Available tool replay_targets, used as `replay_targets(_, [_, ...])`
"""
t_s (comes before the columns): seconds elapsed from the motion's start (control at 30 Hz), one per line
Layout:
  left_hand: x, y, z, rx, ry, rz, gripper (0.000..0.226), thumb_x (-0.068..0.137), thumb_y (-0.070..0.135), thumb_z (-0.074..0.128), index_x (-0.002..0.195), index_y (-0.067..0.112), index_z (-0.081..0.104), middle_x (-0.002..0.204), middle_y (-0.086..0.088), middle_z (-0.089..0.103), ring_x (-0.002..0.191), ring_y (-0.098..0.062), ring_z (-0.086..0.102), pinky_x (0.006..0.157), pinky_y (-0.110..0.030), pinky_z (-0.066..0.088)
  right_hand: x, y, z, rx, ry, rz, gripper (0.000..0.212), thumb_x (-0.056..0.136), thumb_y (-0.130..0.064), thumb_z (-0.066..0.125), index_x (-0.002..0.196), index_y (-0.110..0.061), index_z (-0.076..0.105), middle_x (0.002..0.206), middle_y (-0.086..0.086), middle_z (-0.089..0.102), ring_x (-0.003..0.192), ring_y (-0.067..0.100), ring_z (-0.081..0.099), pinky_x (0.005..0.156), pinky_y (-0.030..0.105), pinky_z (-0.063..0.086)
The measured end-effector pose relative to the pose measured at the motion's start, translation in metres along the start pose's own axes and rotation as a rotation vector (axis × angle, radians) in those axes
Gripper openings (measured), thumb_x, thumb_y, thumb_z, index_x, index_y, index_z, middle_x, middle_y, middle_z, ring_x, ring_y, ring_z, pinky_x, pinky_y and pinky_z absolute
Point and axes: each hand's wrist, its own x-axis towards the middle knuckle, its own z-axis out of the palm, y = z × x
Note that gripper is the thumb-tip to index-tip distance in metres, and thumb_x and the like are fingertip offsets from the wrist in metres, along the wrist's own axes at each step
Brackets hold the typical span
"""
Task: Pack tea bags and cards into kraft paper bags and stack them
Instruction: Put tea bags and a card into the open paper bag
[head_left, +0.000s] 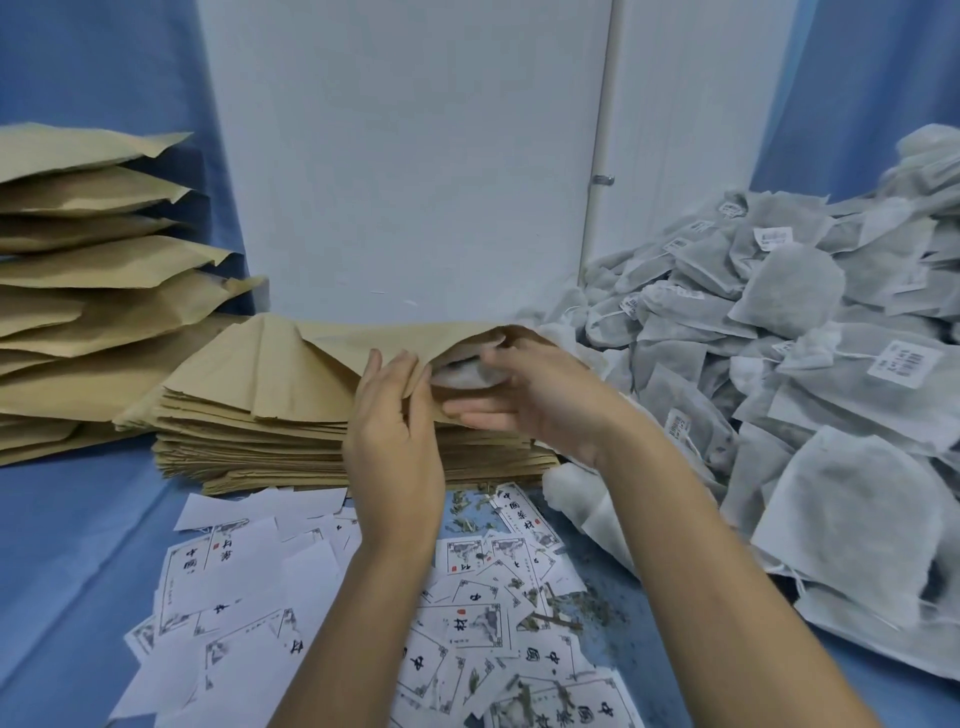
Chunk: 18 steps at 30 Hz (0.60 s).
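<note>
A kraft paper bag (291, 364) lies on top of a flat pile of empty kraft bags (249, 452), its mouth facing right and held open. My left hand (395, 441) grips the near edge of the mouth. My right hand (524, 395) pushes a grey-white tea bag (462, 371) into the opening; the tea bag is half inside. A large heap of tea bags (810, 374) fills the right side. White printed cards (467, 623) are scattered on the blue cloth in front of me.
A tall, leaning stack of filled kraft bags (93, 291) stands at the left. A white panel (405, 156) rises behind the piles. Loose tea crumbs (587, 608) lie among the cards on the blue cloth (67, 545).
</note>
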Motion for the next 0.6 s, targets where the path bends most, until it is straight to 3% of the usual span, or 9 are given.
replay_targets(0.07, [0.001,0.001,0.0,0.001,-0.003,-0.002,0.028,0.096,0.015,0.051,0.118,0.005,0.064,0.123,-0.001,0.061,0.132,-0.009,0.041,0.101,-0.004,0.029,0.0,0.005,0.003,-0.53,0.152,-0.181,0.016,0.099,-0.022,0.045,0.109,-0.013,0.054,0.094,0.006,0.064,0.077,0.024,0.068,0.072,0.035,0.056])
replay_targets(0.13, [0.002,0.001,-0.001,0.001,0.003,-0.006,0.028,0.096,0.016,0.051,0.119,0.005,0.064,0.124,-0.002,0.061,0.131,-0.009,0.041,0.1,-0.001,0.028,0.001,0.011,0.0,-1.132,0.435,-0.386,0.024,0.094,-0.043,0.048,0.103,-0.023,0.059,0.088,-0.001,0.065,0.083,0.022,0.063,0.072,0.034,0.049])
replay_targets(0.17, [0.003,0.001,-0.002,-0.002,0.007,-0.011,0.028,0.096,0.016,0.051,0.119,0.006,0.064,0.124,-0.003,0.062,0.131,-0.009,0.042,0.099,0.0,0.028,0.0,0.012,0.0,-1.228,0.531,-0.463,0.029,0.091,-0.05,0.048,0.104,-0.027,0.063,0.087,-0.004,0.068,0.083,0.02,0.062,0.073,0.034,0.049])
replay_targets(0.23, [0.005,0.0,-0.003,-0.013,0.015,-0.024,0.028,0.096,0.017,0.05,0.118,0.007,0.065,0.125,-0.004,0.062,0.13,-0.008,0.042,0.098,0.001,0.027,-0.004,0.008,-0.001,-1.043,0.546,-0.552,0.029,0.09,-0.048,0.049,0.103,-0.031,0.069,0.083,-0.008,0.07,0.081,0.014,0.063,0.074,0.033,0.049])
replay_targets(0.3, [0.006,-0.002,-0.004,-0.025,0.021,-0.031,0.028,0.097,0.017,0.05,0.118,0.007,0.065,0.124,-0.004,0.063,0.129,-0.005,0.041,0.097,0.001,0.028,-0.003,0.007,-0.003,-0.92,0.444,-0.565,0.023,0.09,-0.034,0.051,0.098,-0.027,0.072,0.08,-0.009,0.07,0.079,0.009,0.062,0.074,0.029,0.048])
replay_targets(0.4, [0.005,-0.002,-0.004,-0.019,0.033,-0.03,0.027,0.097,0.017,0.05,0.117,0.007,0.065,0.122,-0.001,0.062,0.128,-0.005,0.042,0.096,0.002,0.028,0.0,0.009,-0.004,-0.988,0.256,-0.471,0.025,0.09,-0.024,0.048,0.088,-0.019,0.072,0.079,-0.003,0.071,0.081,0.014,0.062,0.075,0.033,0.049])
replay_targets(0.5, [0.005,0.0,-0.003,-0.013,0.056,-0.016,0.027,0.096,0.017,0.052,0.116,0.006,0.066,0.119,0.006,0.06,0.126,-0.005,0.044,0.097,0.001,0.029,0.014,0.014,0.002,-1.151,0.123,-0.361,0.029,0.097,-0.026,0.042,0.076,-0.019,0.062,0.078,-0.002,0.063,0.082,0.021,0.055,0.069,0.033,0.039])
replay_targets(0.53, [0.006,0.001,-0.003,-0.011,0.063,-0.014,0.027,0.096,0.017,0.052,0.116,0.006,0.066,0.117,0.009,0.058,0.125,-0.005,0.044,0.097,0.0,0.029,0.022,0.014,0.005,-1.199,0.086,-0.303,0.03,0.099,-0.027,0.04,0.078,-0.02,0.06,0.083,0.002,0.062,0.086,0.024,0.054,0.07,0.032,0.037])
replay_targets(0.6, [0.005,0.002,-0.003,-0.006,0.065,-0.022,0.027,0.095,0.018,0.053,0.116,0.006,0.066,0.116,0.01,0.058,0.125,-0.004,0.044,0.096,0.001,0.028,0.037,0.012,0.012,-1.327,0.008,-0.209,0.034,0.102,-0.027,0.033,0.104,-0.014,0.065,0.109,0.01,0.065,0.103,0.029,0.055,0.083,0.036,0.042])
